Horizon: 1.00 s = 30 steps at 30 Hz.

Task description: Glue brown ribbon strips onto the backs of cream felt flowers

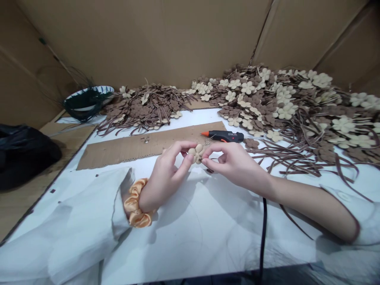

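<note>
Sleeve (74, 229) at near-left corner of surface (184, 249); left hand (168, 168), right hand (240, 163) pinch flower (196, 152), likely mid-work; far-edge heaps (261, 101) maybe done.

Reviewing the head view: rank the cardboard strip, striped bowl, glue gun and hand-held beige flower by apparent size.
Largest to smallest, as they look here:
1. Cardboard strip
2. Striped bowl
3. Glue gun
4. Hand-held beige flower
The bowl sits farther back, so its true size is unsure.
</note>
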{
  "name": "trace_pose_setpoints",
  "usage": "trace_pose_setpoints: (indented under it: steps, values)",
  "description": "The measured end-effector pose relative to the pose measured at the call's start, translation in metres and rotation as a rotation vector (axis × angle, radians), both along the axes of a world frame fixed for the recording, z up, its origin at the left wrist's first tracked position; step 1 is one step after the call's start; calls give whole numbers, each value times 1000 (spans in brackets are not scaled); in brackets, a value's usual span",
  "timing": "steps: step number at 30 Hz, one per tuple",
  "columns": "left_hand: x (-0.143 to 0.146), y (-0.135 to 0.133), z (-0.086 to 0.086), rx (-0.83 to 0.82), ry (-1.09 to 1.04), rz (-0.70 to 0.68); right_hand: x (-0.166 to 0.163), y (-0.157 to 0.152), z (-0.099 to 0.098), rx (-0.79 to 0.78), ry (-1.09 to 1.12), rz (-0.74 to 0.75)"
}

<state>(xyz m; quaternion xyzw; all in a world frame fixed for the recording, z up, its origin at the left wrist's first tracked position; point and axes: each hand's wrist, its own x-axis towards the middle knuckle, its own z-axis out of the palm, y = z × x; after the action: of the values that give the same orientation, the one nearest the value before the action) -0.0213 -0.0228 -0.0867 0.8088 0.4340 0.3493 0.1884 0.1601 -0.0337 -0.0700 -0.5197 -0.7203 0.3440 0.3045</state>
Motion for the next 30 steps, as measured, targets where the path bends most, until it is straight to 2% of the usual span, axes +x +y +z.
trace_pose_setpoints:
  steps: [11, 18, 30]
  values:
    - [0, -4, 0, 139, -17, 34, -1, -5, -1, 172, -113, -15]
    - [-1, -5, -2, 187, -25, 30, -2, -4, -2, 250, -111, -29]
    - [2, -10, -2, 214, -81, 24, -4, -5, -1, 252, -79, -60]
